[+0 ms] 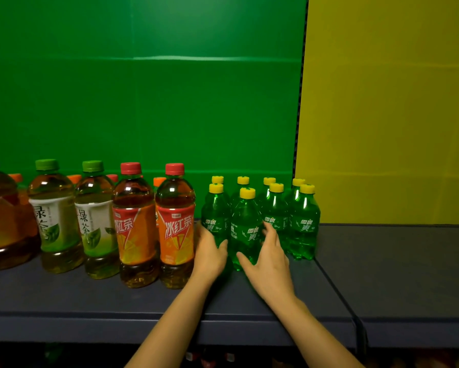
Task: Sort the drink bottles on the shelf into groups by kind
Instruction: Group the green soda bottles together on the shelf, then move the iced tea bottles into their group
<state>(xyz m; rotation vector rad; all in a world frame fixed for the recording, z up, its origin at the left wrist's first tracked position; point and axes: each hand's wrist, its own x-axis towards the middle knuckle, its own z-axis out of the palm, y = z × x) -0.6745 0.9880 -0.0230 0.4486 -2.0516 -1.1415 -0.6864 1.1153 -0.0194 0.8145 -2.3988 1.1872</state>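
Note:
Several small green soda bottles with yellow caps stand in a cluster on the dark shelf (pixel 90 296), right of centre. My left hand (pixel 209 253) wraps the base of the front-left soda bottle (pixel 215 208), fingers on its left and thumb on its right. My right hand (pixel 272 264) cups the front-middle soda bottle (pixel 245 221), thumb across its lower front, fingers on its right side. Left of them stand two red-capped iced tea bottles (pixel 175 221), two green-capped green tea bottles (pixel 54 216), and a bigger iced tea bottle (pixel 0 216) at the frame's edge.
Orange-capped bottles (pixel 73 178) stand mostly hidden behind the tea row. A green backboard (pixel 143 102) and a yellow backboard (pixel 382 115) close off the rear. A seam (pixel 334 288) divides the shelf, and the right section holds nothing. More bottles show dimly below the front edge.

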